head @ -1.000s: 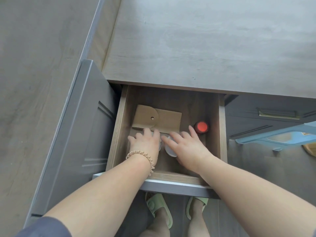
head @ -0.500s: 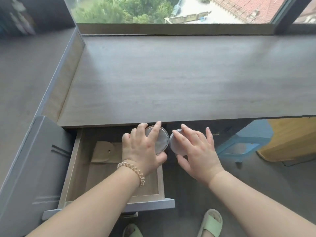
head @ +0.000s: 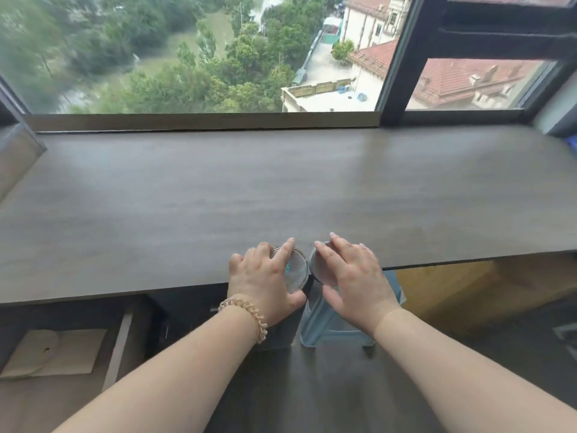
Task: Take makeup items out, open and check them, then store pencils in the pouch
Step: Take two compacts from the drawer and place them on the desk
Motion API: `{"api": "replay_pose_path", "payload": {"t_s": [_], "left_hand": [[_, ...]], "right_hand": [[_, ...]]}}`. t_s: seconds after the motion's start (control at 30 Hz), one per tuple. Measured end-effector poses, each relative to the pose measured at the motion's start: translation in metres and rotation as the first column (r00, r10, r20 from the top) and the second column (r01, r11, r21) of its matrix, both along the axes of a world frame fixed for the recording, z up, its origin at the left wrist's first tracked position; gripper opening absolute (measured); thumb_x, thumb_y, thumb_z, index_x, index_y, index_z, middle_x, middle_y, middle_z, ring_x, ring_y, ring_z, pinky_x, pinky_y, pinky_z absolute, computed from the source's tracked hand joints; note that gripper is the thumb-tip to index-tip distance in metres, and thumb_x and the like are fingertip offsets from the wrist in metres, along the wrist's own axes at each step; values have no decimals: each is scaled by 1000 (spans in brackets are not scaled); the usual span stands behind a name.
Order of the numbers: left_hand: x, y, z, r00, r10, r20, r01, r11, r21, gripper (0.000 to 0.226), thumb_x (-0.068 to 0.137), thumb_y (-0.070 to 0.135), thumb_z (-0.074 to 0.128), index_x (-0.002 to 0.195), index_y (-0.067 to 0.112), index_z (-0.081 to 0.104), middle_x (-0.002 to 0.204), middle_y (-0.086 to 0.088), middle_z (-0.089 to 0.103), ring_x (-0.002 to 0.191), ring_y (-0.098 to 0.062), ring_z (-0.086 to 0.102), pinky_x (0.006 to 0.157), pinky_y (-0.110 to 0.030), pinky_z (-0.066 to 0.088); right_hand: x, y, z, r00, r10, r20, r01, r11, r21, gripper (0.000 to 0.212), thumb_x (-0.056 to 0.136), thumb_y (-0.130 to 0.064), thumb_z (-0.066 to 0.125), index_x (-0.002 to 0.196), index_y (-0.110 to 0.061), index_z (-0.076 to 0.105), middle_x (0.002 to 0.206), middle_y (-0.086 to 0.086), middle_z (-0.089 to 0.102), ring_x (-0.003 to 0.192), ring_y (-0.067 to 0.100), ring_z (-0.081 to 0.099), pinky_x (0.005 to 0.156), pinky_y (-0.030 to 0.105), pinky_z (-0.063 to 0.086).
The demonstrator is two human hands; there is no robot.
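My left hand [head: 263, 281], with a coiled band on the wrist, grips a round clear-lidded compact [head: 295, 271] at the front edge of the grey-brown desk [head: 281, 189]. Beside it, my right hand [head: 354, 276] grips a second round compact [head: 318, 265], mostly hidden under the fingers. The two compacts almost touch, side by side, over the desk edge. A tan pouch [head: 53, 353] with a round flap lies in the open drawer [head: 117, 348] at the lower left.
A wide window [head: 203, 54] runs behind the desk, with a dark frame post at the right. A light blue stool [head: 331, 320] stands under the desk below my hands. A yellow wooden panel [head: 452, 285] sits under the desk at right.
Both hands came up out of the drawer, each carrying a round compact, and reached the desk's front edge. The view tilted up from the drawer to the desk and window.
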State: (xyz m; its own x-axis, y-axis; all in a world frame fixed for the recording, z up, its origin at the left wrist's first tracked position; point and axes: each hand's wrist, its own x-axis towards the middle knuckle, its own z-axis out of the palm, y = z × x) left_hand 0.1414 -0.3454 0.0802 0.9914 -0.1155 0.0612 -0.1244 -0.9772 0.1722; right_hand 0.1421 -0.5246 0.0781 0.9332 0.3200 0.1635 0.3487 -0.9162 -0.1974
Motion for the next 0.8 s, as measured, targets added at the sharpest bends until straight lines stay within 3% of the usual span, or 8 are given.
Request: {"api": "replay_pose_path", "payload": {"t_s": [0.17,0.37,0.53,0.67,0.8], "left_hand": [[40,-38,-2,1000,18,-24,-18,1000,4,95,62,64,53,144,29,20,125,4,49,114,-19,47,94,-39,31],[119,-76,-19,997,14,-71,-16,1000,-27,88,61,61,55,137,25,30,127,6,49,114,-18,48,94,-38,32],[173,-97,-37,988,-3,-156,2,1000,-7,85,62,60,55,136,26,30,124,5,48,113,-19,47,94,-36,31],[205,-108,-48,978,27,-205,-30,999,-14,78,65,56,55,133,25,33,123,4,48,114,-18,47,94,-35,30],[219,-119,-56,966,100,-240,-100,995,11,87,69,57,56,143,24,23,130,4,43,120,-17,43,100,-36,27]], "right_hand": [[43,-35,-5,998,-51,-35,51,999,1,76,65,-28,73,136,-22,46,139,10,49,116,32,54,107,50,32],[113,-74,-18,988,-98,-117,102,994,25,75,77,-31,63,144,-25,30,153,-3,31,134,20,35,116,39,11],[167,-99,-36,971,-124,-206,110,991,-78,74,80,-32,58,146,-28,24,155,-5,23,135,19,31,117,38,7],[202,-109,-46,958,-127,-258,112,991,-74,75,82,-33,57,147,-28,20,157,-5,19,137,19,28,117,37,6],[224,-112,-57,948,-78,-308,62,996,-62,77,83,-32,55,148,-29,15,157,-6,17,137,18,27,117,38,4]]}}
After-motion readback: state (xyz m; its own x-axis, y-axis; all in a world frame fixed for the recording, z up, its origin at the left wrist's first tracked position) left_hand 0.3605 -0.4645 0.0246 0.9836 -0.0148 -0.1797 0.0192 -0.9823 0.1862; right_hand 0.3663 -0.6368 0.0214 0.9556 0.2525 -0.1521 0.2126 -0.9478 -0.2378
